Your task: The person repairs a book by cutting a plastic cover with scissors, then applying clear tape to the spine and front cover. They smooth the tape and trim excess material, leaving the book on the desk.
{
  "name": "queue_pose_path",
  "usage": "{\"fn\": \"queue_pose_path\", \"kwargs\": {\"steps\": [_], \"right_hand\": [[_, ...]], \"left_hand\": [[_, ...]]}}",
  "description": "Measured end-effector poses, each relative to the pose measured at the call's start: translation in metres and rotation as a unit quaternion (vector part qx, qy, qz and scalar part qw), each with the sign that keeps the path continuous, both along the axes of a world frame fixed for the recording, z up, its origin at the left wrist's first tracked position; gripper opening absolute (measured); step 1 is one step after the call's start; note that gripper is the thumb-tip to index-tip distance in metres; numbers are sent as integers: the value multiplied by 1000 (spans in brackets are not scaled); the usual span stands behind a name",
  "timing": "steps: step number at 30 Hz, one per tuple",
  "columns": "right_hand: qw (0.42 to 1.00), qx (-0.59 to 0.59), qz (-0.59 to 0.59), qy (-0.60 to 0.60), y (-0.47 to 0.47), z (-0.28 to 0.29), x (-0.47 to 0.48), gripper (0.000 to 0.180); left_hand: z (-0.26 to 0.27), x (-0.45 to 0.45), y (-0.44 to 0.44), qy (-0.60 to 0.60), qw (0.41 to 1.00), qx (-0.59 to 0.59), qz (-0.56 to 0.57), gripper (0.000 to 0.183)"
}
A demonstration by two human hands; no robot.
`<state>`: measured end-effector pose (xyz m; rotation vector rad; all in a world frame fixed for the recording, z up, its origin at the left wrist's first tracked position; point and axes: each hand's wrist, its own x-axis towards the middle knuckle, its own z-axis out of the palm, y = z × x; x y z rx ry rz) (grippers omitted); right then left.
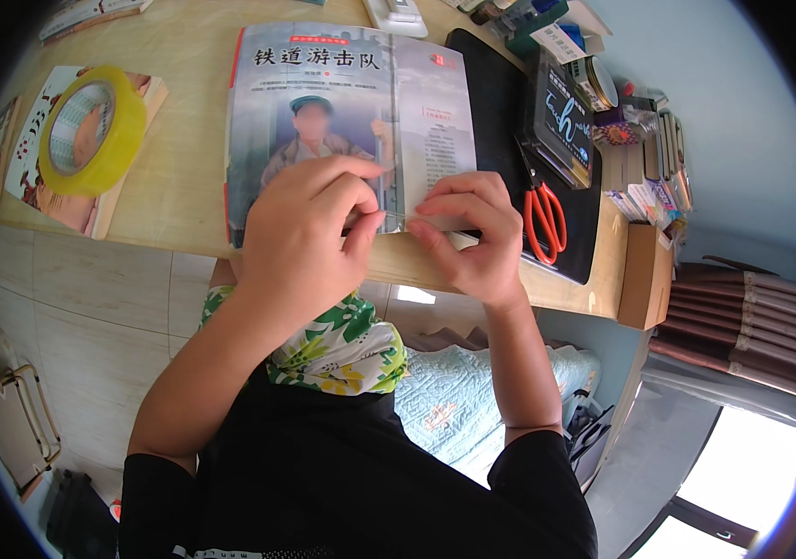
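Observation:
A paperback book [314, 91] lies on the wooden table with its front cover up and the cover's printed flap [436, 105] spread out on the right. A clear strip, apparently adhesive tape [393, 222], lies along the fold between cover and flap. My left hand [314, 230] rests over the lower cover, thumb and forefinger pinched at the strip's lower end. My right hand [474, 230] is at the flap's lower edge, its thumb and fingertips close together beside the fold; what lies between them is hard to see.
A roll of yellowish tape [92, 131] sits on another book [110, 192] at the left. Red-handled scissors [544, 222] and a black case [560, 119] lie on a black mat [492, 98] at the right. Stacked books [639, 164] and a cardboard box [646, 276] stand beyond.

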<state>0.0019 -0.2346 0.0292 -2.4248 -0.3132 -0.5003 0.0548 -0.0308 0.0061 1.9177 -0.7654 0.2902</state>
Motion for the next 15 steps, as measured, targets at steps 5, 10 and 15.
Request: {"fn": "queue_pose_path", "kwargs": {"steps": [5, 10, 15], "right_hand": [[1000, 16, -6, 7, -4, -2, -1, 24], [1000, 22, -12, 10, -2, 0, -2, 26], [1000, -14, -8, 4, 5, 2, 0, 25]], "left_hand": [[3, 2, 4, -16, 1000, 15, -21, 24], [16, -2, 2, 32, 998, 40, -32, 28], [14, -2, -1, 17, 998, 55, -23, 25]]}}
